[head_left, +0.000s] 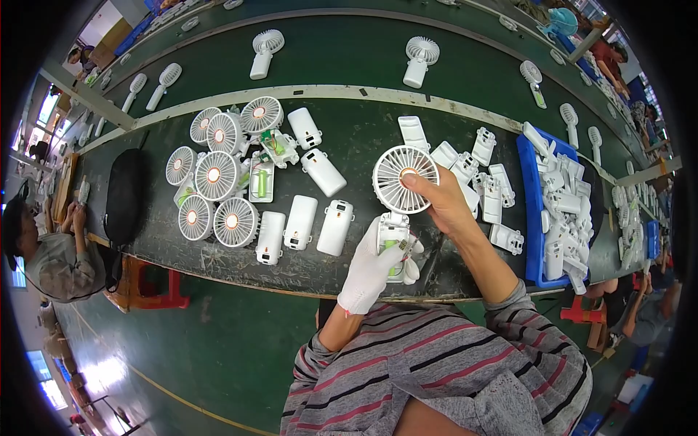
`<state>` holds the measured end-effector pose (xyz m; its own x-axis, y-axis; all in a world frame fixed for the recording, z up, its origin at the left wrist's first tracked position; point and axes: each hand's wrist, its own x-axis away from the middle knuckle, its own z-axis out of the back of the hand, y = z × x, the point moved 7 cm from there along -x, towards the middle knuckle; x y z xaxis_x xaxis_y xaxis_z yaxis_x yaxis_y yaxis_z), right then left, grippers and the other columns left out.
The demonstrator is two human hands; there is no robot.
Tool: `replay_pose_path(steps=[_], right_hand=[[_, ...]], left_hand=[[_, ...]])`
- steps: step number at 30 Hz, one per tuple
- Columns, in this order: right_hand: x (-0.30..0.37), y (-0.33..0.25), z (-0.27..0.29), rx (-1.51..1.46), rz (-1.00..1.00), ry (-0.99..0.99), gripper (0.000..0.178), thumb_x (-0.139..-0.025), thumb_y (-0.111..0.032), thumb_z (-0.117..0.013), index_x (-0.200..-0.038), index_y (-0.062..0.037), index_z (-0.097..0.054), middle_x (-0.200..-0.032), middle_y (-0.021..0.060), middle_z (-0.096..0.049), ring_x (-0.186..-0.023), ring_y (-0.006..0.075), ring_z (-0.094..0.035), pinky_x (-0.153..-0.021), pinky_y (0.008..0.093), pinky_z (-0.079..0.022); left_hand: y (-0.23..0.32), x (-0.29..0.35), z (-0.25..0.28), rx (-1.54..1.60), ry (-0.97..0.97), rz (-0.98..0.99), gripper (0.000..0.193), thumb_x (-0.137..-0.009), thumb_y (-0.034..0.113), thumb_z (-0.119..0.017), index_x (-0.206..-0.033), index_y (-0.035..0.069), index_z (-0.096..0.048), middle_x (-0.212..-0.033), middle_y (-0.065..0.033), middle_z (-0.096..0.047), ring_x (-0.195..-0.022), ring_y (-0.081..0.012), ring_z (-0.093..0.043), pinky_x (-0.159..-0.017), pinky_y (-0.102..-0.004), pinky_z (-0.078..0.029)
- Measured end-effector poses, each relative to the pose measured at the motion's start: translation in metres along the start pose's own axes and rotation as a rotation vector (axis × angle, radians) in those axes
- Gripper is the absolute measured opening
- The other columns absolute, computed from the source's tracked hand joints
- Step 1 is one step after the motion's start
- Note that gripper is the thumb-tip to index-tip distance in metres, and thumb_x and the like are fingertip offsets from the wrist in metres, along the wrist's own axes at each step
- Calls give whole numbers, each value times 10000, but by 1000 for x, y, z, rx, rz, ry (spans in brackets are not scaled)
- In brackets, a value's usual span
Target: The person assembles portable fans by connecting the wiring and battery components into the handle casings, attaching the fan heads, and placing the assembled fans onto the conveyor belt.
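One white handheld fan (390, 190) is between my hands, its round grille facing up and its handle pointing toward me. My bare right hand (447, 205) grips the fan head at its right side, the thumb lying over the orange-ringed centre. In a white glove, my left hand (366, 276) is closed around the handle, which lies open and shows green parts inside. A small dark piece with a pale square sits near the left fingertips; I cannot tell what it is. White handle covers (445, 155) lie just beyond my right hand.
Several fans with orange-ringed centres (217, 176) are heaped at the left. White handle shells (323, 173) lie between them and my hands. At the right stands a blue bin (534, 218) full of white parts. Beyond runs a green conveyor belt (349, 62) carrying fans. A black bag (125, 196) lies far left, near a seated person.
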<state>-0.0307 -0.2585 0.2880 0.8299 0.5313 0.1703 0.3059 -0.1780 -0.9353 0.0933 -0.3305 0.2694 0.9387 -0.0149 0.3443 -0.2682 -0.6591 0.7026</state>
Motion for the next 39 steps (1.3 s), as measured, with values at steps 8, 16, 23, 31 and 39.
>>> replay_pose_path(steps=[8,16,23,31,39], right_hand=[[-9,7,3,115,-129,-76,431,-779,-204,-713,-1080,69,-569,-951,104,-644,-835,136,-619,-764,265,-498],[-3,9,5,368,13,-66,484,-819,-201,-676,-1217,10,-500,-1056,93,-618,-942,132,-578,-828,279,-459],[43,-21,6,667,297,-199,291,-753,45,-621,-1038,-17,-623,-976,65,-601,-822,130,-559,-707,246,-473],[33,-24,8,890,220,-436,132,-687,24,-690,-804,3,-634,-788,51,-628,-701,139,-579,-629,261,-458],[49,-22,-3,867,554,-280,80,-700,1,-689,-756,-3,-632,-828,79,-648,-746,210,-610,-670,287,-489]], left_hand=[[-15,-7,10,199,10,-17,448,-961,331,-334,-1211,-20,-453,-1093,-168,-605,-911,-239,-624,-790,-330,-514],[-25,-21,26,48,182,111,312,-955,237,-480,-1060,-49,-546,-903,-126,-630,-700,-200,-644,-607,-282,-522],[-37,-28,41,185,98,127,399,-936,319,-517,-1086,-50,-529,-894,-183,-641,-684,-213,-639,-590,-287,-529],[-34,-25,29,3,164,137,311,-956,201,-468,-1072,-78,-545,-904,-137,-639,-721,-193,-654,-607,-281,-537],[-41,-30,24,111,159,111,273,-952,176,-481,-1047,-66,-562,-924,-146,-638,-736,-180,-647,-651,-275,-536]])
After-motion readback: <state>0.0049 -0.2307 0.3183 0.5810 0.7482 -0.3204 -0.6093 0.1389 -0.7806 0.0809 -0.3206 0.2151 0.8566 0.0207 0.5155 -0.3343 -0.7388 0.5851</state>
